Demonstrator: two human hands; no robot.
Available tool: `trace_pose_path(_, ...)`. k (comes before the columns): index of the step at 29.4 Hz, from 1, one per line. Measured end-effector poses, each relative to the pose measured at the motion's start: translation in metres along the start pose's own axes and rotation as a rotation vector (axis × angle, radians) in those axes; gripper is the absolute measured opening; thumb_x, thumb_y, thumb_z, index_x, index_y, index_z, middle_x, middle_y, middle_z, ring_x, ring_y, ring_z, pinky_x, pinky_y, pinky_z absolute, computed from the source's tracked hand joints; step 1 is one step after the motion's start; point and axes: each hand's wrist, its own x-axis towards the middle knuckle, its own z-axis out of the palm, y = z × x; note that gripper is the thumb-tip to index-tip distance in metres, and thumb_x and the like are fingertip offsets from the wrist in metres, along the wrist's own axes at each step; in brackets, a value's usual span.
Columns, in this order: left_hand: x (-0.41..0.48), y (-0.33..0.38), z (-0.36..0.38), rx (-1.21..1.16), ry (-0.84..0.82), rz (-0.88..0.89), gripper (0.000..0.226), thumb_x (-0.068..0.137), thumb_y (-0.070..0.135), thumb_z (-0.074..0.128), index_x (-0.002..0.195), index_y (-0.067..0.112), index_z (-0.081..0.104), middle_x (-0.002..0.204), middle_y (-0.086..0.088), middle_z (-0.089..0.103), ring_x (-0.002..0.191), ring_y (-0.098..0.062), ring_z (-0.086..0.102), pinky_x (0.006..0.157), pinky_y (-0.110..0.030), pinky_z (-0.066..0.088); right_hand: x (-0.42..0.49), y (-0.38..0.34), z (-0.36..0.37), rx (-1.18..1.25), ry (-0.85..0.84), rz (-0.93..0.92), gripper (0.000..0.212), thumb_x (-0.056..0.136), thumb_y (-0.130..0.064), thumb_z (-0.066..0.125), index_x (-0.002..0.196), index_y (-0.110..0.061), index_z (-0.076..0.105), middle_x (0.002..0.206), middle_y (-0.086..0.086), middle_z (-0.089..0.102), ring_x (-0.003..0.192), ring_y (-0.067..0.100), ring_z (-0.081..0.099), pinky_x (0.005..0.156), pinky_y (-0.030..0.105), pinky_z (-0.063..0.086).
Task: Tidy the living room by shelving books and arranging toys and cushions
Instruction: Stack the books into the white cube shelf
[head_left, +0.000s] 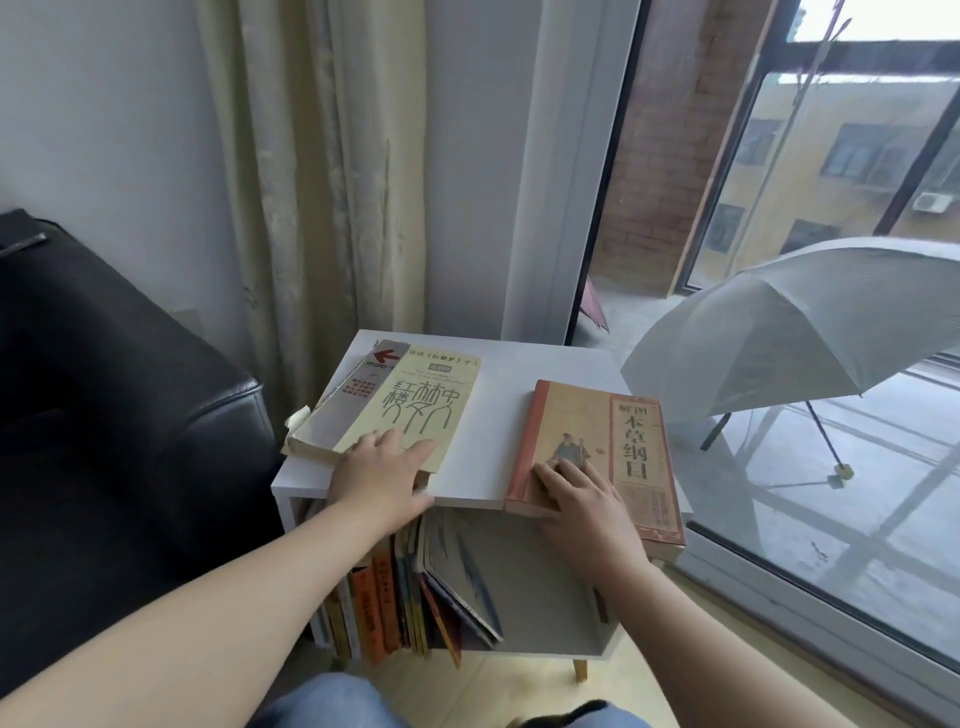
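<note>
With the left hand (382, 473) flat on the yellow book (400, 405) and the right hand (584, 501) flat on the red book (582, 415), both atop the worktop (496, 415), slide each forward, then pinch its overhanging edge.

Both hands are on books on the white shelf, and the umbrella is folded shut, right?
Not quite: the head view shows the umbrella open. The left hand does rest on the yellow book and the right hand on the orange book, atop the white shelf.

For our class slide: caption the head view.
A person's left hand on pale yellow paperback, right hand on orange paperback, both atop white shelf unit.
</note>
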Motion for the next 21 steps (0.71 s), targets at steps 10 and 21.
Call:
trace_pose_path(10, 0.034, 0.0, -0.041, 0.082, -0.13, 0.076, 0.048, 0.093, 0.059, 0.031, 0.116, 0.024, 0.054, 0.115, 0.0, 0.061, 0.102, -0.021, 0.057, 0.068, -0.027, 0.043, 0.028, -0.007, 0.021, -0.005, 0.141, -0.047, 0.051, 0.058, -0.03, 0.086, 0.103, -0.015, 0.065, 0.095, 0.003, 0.066, 0.088, 0.031, 0.063, 0.076, 0.045, 0.055)
trace_pose_path(21, 0.051, -0.067, -0.008, -0.508, -0.25, -0.387, 0.069, 0.084, 0.058, 0.056, 0.143, 0.038, 0.028, 0.148, -0.006, 0.033, 0.133, -0.032, 0.032, 0.107, -0.043, 0.034, 0.026, -0.008, 0.029, -0.168, 0.157, 0.027, 0.077, 0.03, -0.029, 0.095, 0.102, -0.019, 0.068, 0.1, 0.003, 0.07, 0.096, 0.031, 0.068, 0.081, 0.043, 0.055)
